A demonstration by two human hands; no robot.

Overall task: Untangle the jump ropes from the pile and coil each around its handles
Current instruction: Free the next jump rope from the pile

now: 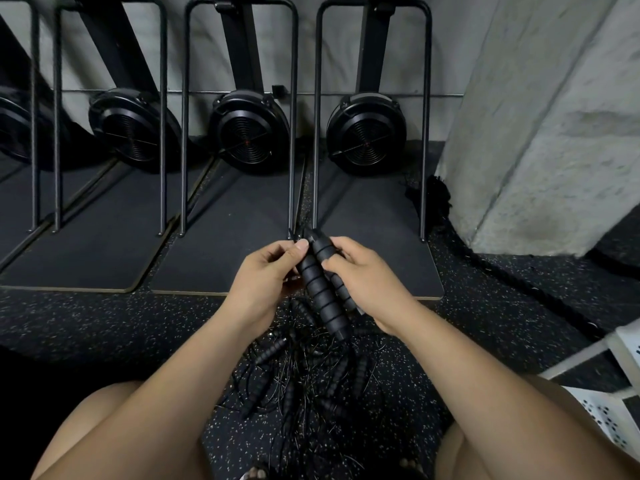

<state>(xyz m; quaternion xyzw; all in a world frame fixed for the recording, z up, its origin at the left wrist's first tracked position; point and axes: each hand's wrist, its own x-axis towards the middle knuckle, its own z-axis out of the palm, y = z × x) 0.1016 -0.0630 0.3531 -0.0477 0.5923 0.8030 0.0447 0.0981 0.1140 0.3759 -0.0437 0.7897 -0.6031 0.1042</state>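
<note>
Head view: left hand (263, 275) and right hand (363, 275), each grip curled round the paired handles (320, 289), held above the tangled pile (304, 379) on the floor (104, 327). Step looks like coiling one rope. Next: wind its cord tight round the handles without snagging the pile.

1. Gym or fitness room, indoors.
2. Row of black exercise machines (366, 133) with round caged fan wheels, standing against the wall inside tube frames on dark mats (225, 237).
3. Black speckled rubber floor (104, 323), the usual gym flooring.
4. Thick braided training rope (502, 271) lying by a bare concrete pillar (536, 116).
5. Pile of jump ropes (304, 375) with ribbed handles on the floor.
</note>
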